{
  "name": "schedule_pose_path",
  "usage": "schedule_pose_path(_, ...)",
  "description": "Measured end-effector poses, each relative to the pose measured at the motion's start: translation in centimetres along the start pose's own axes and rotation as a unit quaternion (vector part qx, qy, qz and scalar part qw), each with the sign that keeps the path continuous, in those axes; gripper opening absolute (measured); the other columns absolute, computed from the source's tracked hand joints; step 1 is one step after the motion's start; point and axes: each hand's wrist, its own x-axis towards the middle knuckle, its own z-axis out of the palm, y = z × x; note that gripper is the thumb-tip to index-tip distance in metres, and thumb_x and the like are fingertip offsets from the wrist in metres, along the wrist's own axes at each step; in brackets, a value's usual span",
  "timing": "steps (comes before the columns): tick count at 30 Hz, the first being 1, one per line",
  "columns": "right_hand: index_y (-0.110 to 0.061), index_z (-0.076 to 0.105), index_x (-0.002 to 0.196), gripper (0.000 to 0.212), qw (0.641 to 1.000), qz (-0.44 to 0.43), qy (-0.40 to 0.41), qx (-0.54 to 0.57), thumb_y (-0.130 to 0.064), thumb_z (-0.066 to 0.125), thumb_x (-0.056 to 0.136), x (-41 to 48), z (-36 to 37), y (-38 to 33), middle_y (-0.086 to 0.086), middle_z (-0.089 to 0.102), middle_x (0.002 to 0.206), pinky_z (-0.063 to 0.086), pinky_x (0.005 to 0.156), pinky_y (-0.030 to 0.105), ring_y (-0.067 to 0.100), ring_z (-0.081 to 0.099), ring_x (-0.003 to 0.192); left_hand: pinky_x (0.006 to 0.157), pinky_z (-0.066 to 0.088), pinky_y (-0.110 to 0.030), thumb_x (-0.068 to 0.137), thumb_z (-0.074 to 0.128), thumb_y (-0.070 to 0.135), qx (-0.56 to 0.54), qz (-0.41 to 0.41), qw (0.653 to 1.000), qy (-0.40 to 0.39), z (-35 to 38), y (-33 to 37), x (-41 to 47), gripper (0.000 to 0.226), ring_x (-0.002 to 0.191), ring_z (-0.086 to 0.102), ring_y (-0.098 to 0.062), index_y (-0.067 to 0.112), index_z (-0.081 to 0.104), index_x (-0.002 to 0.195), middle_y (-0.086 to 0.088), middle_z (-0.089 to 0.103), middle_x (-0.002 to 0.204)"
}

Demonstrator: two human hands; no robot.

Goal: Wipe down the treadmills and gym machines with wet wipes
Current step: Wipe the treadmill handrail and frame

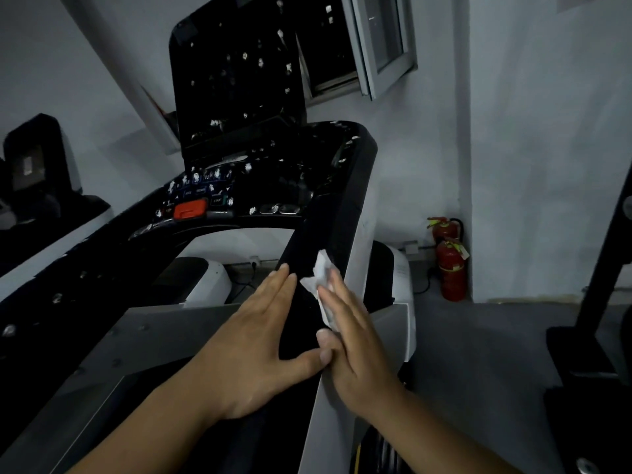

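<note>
A black treadmill fills the view, its console (pixel 239 186) and dark screen (pixel 236 80) ahead of me. Its right handrail (pixel 328 227) runs toward me, black on top and white on the side. My right hand (pixel 355 340) lies flat on the rail with straight fingers, pressing a white wet wipe (pixel 319 275) against it. My left hand (pixel 260 340) rests flat on the rail's inner side, fingers straight, thumb touching my right thumb. Part of the wipe is hidden under my right fingers.
Two red fire extinguishers (pixel 449 265) stand on the floor by the white wall at the right. A second machine (pixel 37 186) is at the far left. A dark frame post (pixel 602 275) rises at the right edge. An open window (pixel 372 46) is above.
</note>
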Motion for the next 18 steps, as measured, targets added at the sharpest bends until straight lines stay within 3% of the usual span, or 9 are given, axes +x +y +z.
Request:
schedule_pose_path(3,-0.023,0.021,0.159,0.061,0.998,0.028,-0.009,-0.064,-0.054,0.021,0.107,0.5,-0.3,0.7,-0.012,0.007,0.169,0.014,0.123,0.058,0.012,0.009,0.156,0.106,-0.012,-0.005,0.065,0.023,0.096,0.014,-0.007,1.000,-0.004,-0.1,0.3,0.2,0.113,0.135,-0.032,0.021,0.040,-0.022,0.153,0.031,-0.034,0.155)
schedule_pose_path(6,-0.028,0.013,0.161,0.067,0.994,0.060,-0.030,-0.086,-0.062,0.012,0.104,2.3,-0.3,0.2,-0.021,-0.003,0.168,0.007,0.125,0.054,0.009,-0.005,0.156,0.111,-0.009,-0.009,0.068,0.027,0.094,0.005,-0.006,1.000,0.002,-0.2,0.4,0.8,0.113,0.137,-0.030,0.020,0.040,-0.018,0.156,0.030,-0.031,0.158)
schedule_pose_path(9,-0.020,0.019,0.161,0.060,0.998,0.001,-0.040,-0.045,-0.048,0.022,0.108,0.5,-0.3,-0.4,-0.008,0.011,0.170,0.013,0.124,0.057,0.018,0.008,0.157,0.121,-0.003,-0.019,0.070,0.029,0.094,-0.008,-0.001,1.000,0.002,-0.1,0.3,1.3,0.109,0.140,-0.027,0.018,0.045,-0.017,0.156,0.030,-0.027,0.160)
schedule_pose_path(11,-0.021,0.019,0.161,0.058,0.997,-0.030,-0.050,-0.045,-0.047,0.025,0.109,-1.7,-0.6,0.4,-0.004,0.014,0.169,0.017,0.122,0.059,0.021,0.014,0.156,0.115,-0.007,-0.014,0.063,0.020,0.102,0.011,-0.006,1.000,-0.002,-0.1,0.4,1.2,0.113,0.138,-0.030,0.020,0.045,-0.022,0.151,0.032,-0.033,0.156)
schedule_pose_path(14,-0.024,0.018,0.160,0.060,0.997,0.019,-0.027,-0.072,-0.053,0.022,0.108,0.0,-1.2,1.8,-0.010,0.011,0.169,0.020,0.119,0.064,0.018,0.013,0.156,0.109,-0.010,-0.008,0.064,0.018,0.101,0.024,-0.006,1.000,-0.008,-0.1,0.4,1.2,0.113,0.137,-0.031,0.020,0.042,-0.024,0.151,0.032,-0.036,0.154)
schedule_pose_path(16,-0.021,0.016,0.160,0.060,0.998,0.036,-0.013,-0.053,-0.052,0.021,0.108,2.1,-1.0,0.9,-0.012,0.009,0.169,0.017,0.122,0.061,0.016,0.010,0.156,0.113,-0.008,-0.011,0.068,0.024,0.097,0.018,-0.003,1.000,-0.008,-0.2,0.3,1.6,0.112,0.139,-0.029,0.018,0.042,-0.019,0.155,0.030,-0.032,0.157)
schedule_pose_path(18,-0.015,0.021,0.160,0.060,0.998,0.001,-0.048,-0.029,-0.046,0.023,0.109,1.8,-0.4,-0.1,-0.005,0.013,0.170,0.013,0.124,0.055,0.020,0.010,0.156,0.121,-0.003,-0.019,0.070,0.030,0.096,-0.004,0.007,1.000,-0.005,-0.4,0.1,2.4,0.110,0.141,-0.025,0.018,0.043,-0.011,0.158,0.027,-0.024,0.162)
